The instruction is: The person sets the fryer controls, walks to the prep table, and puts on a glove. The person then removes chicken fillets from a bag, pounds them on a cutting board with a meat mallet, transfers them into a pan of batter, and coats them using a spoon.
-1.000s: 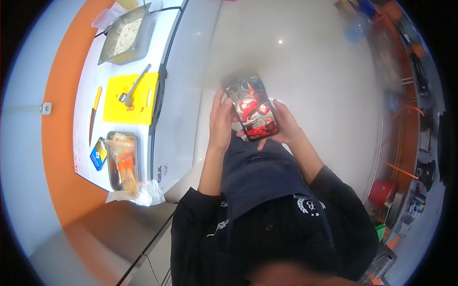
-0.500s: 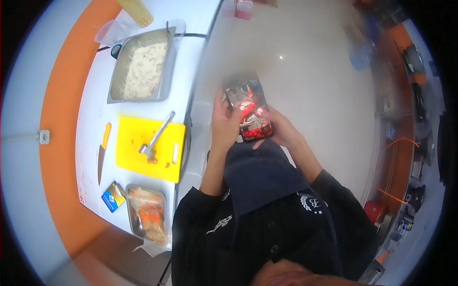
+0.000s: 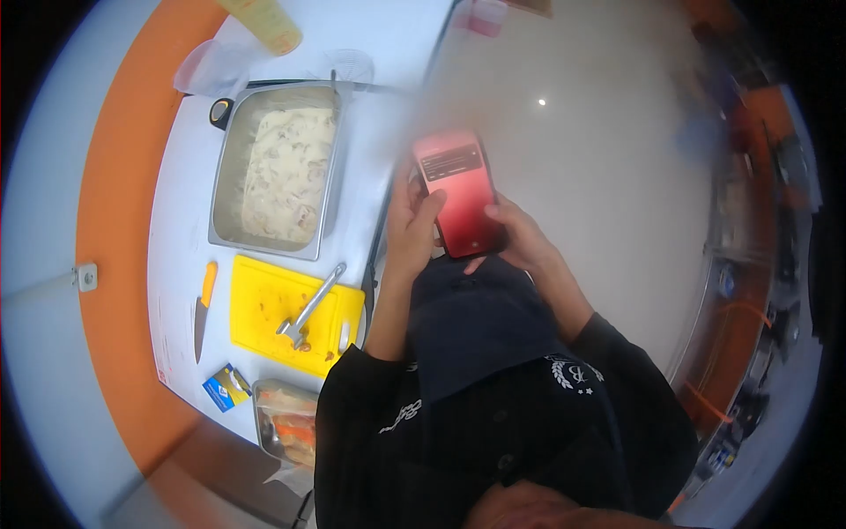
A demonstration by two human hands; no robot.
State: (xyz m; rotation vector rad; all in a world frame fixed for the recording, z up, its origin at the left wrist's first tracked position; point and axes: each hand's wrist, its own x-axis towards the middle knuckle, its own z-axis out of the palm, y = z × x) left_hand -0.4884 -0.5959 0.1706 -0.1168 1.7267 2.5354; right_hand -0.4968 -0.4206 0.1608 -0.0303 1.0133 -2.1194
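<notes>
Both my hands grip a smartphone (image 3: pixel 460 198) in front of my apron, its lit screen red and pink with a dark box near the top. My left hand (image 3: pixel 414 225) wraps the phone's left edge, thumb over the screen. Around the lower right edge curls my right hand (image 3: pixel 522 236), its thumb beside the screen. To the left, on the white table, a metal meat mallet (image 3: pixel 313 304) lies across a yellow cutting board (image 3: pixel 251 291) that has small food scraps on it. A knife (image 3: pixel 204 304) with an orange handle rests beside the board.
On the table, a deep metal pan (image 3: pixel 225 189) holds pieces in creamy batter (image 3: pixel 286 167). Nearer me are a blue and yellow box (image 3: pixel 227 388) and a metal tray (image 3: pixel 262 414) of wrapped food. A yellow container (image 3: pixel 269 26) stands at the far end. Shelving lines the right side.
The phone's screen has gone from a dark, red-patterned picture to a plain red display with a dark box. My view has shifted, so the table's things appear lower and further right.
</notes>
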